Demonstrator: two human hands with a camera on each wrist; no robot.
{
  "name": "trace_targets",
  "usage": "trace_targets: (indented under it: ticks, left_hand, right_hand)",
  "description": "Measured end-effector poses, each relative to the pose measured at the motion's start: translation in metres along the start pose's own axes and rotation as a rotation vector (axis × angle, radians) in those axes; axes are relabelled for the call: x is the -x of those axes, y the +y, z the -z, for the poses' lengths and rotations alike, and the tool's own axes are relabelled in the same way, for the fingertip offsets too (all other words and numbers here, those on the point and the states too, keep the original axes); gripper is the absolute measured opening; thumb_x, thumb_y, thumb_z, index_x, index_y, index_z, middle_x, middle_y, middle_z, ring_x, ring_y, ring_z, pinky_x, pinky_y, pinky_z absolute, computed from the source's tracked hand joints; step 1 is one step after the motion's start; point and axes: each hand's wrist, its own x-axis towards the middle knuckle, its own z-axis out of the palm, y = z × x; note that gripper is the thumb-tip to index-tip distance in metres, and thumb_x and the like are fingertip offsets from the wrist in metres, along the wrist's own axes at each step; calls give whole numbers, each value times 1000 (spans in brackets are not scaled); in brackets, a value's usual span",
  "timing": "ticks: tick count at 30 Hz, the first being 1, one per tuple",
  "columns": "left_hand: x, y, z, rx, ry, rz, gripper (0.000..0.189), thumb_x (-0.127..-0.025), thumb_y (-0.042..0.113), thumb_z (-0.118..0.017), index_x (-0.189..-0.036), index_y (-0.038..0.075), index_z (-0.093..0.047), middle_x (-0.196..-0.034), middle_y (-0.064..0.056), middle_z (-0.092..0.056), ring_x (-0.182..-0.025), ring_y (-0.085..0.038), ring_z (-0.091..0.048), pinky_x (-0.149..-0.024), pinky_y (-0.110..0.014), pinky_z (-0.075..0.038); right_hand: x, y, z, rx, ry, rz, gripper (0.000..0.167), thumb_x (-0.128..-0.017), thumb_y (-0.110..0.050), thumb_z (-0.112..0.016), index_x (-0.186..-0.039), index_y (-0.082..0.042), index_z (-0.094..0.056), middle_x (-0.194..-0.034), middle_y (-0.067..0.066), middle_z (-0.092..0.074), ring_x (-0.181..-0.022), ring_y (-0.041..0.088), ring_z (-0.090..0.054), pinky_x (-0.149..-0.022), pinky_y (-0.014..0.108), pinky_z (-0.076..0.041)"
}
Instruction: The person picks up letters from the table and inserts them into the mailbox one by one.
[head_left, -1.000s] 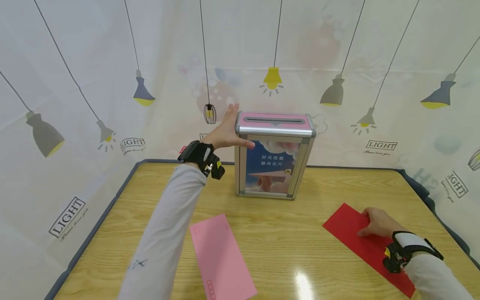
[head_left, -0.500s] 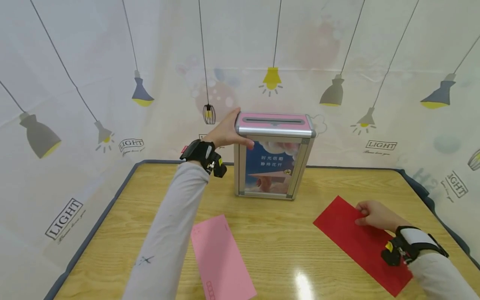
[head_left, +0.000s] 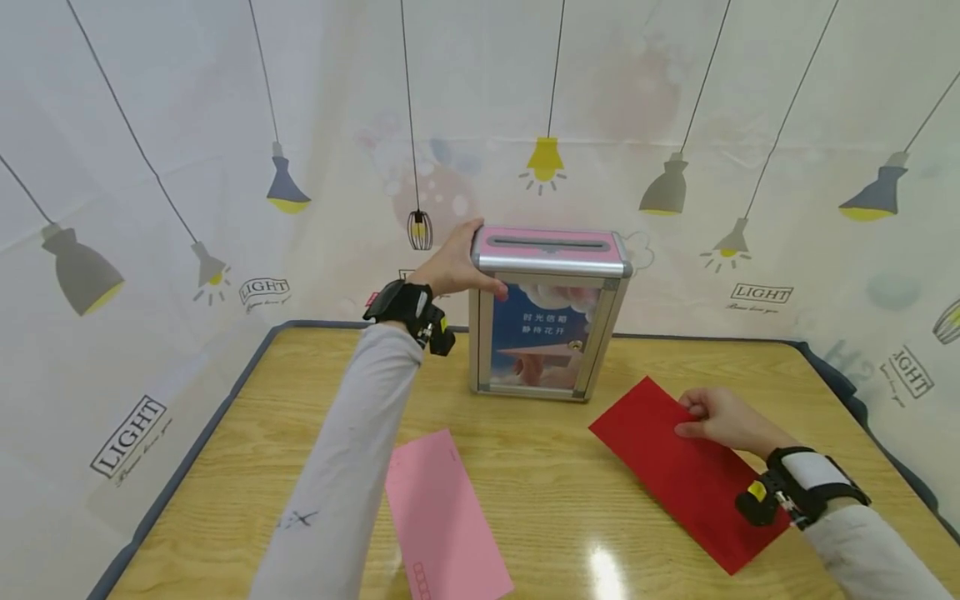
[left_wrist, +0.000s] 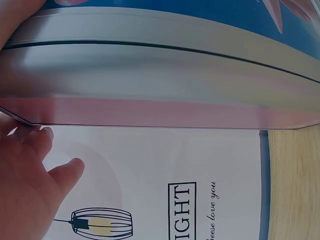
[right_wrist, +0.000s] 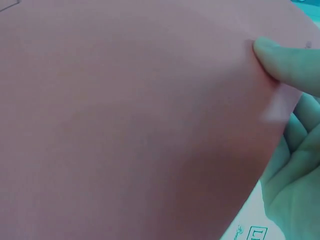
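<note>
A metal-framed mailbox [head_left: 546, 333] stands upright at the back of the table, with a pink top, a long slot [head_left: 549, 243] and a small lock on its front door. My left hand [head_left: 452, 265] grips its upper left corner, thumb over the front and fingers round the rear. In the left wrist view, those fingertips [left_wrist: 75, 167] show past the box's rear edge. With the thumb on its upper face, my right hand [head_left: 723, 421] pinches the long side of a red envelope [head_left: 667, 458], raised over the table at the right. The thumb [right_wrist: 280, 57] shows large in the right wrist view.
A pink envelope [head_left: 450, 521] with printed postcode boxes lies on the wooden table [head_left: 555, 492], front and centre, beside my left forearm. Behind the mailbox hangs a white cloth [head_left: 510, 100] printed with lamps, and it also closes in both sides.
My right hand lifts the red envelope off the table and carries it leftward, toward the mailbox. My left fingers have closed in on the mailbox's corner, which stays in place.
</note>
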Motion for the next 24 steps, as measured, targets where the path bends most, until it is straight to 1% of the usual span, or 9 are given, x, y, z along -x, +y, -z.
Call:
trace_targets:
  ticks: [6, 10, 13, 16, 18, 20, 21, 23, 24]
  left_hand:
    - [1, 0, -1, 11, -5, 10, 106, -63, 16, -82, -143, 1, -14, -130, -14, -35, -113, -25, -40, -98, -38, -33]
    - [2, 0, -1, 16, -4, 28, 108, -63, 17, -82, -144, 2, -11, -132, -14, -33, -114, -25, -39, -98, -37, -33]
    - [2, 0, -1, 15, -3, 31, 109, -63, 17, -82, -144, 2, -11, -132, -14, -33, -114, -25, -40, -98, -37, -34]
    - [2, 0, -1, 12, -2, 39, 109, -63, 18, -82, -144, 3, -10, -133, -14, -33, -115, -24, -39, -98, -37, -34]
    - [2, 0, -1, 10, 0, 45, 110, -63, 18, -82, -144, 3, -10, -134, -13, -33, -115, -24, -39, -99, -37, -33]
    - [1, 0, -1, 10, 2, 48, 110, -62, 18, -83, -144, 3, -10, -134, -13, -33, -115, -24, -39, -99, -37, -33]
    - [1, 0, -1, 10, 2, 49, 110, -62, 18, -83, -144, 3, -10, -134, -13, -33, -116, -24, -39, -99, -37, -33]
    - [1, -1, -1, 16, 4, 41, 109, -62, 17, -83, -144, 4, -12, -132, -13, -35, -114, -24, -40, -98, -37, -34]
    - [1, -1, -2, 23, 6, 37, 108, -62, 17, -83, -143, 4, -14, -131, -12, -36, -113, -23, -40, -98, -37, -34]
  right_hand:
    - [1, -11, -2, -35, 44, 58, 26, -78, -8, -69, -76, -3, -43, -58, -5, -28, -51, 4, -27, -46, 23, -25]
    - [1, -21, -7, -29, 90, 87, 32, -78, -8, -69, -73, -5, -37, -59, -5, -24, -51, 4, -23, -45, 23, -22]
    - [-1, -29, -11, -38, 108, 110, 28, -79, -8, -68, -74, -5, -41, -58, -6, -25, -50, 3, -22, -44, 22, -21]
    - [-3, -38, -15, -78, 108, 129, 23, -79, -6, -67, -77, -3, -45, -56, -6, -29, -48, 3, -23, -43, 23, -21]
    - [-4, -44, -17, -114, 107, 131, 24, -80, -5, -66, -76, -2, -43, -56, -5, -28, -48, 3, -23, -43, 22, -21]
    - [-5, -49, -19, -147, 103, 135, 24, -81, -3, -65, -76, -1, -42, -57, -4, -32, -49, 3, -28, -43, 22, -24]
    - [-6, -51, -19, -163, 99, 135, 23, -81, -3, -65, -77, 0, -42, -58, -3, -38, -50, 4, -33, -44, 21, -27]
    - [-7, -54, -20, -184, 93, 133, 20, -82, -3, -64, -80, 1, -45, -62, 1, -50, -53, 5, -43, -47, 19, -35]
    - [-8, -56, -20, -196, 91, 133, 17, -82, -3, -64, -83, 3, -47, -68, 6, -57, -57, 6, -50, -51, 19, -40]
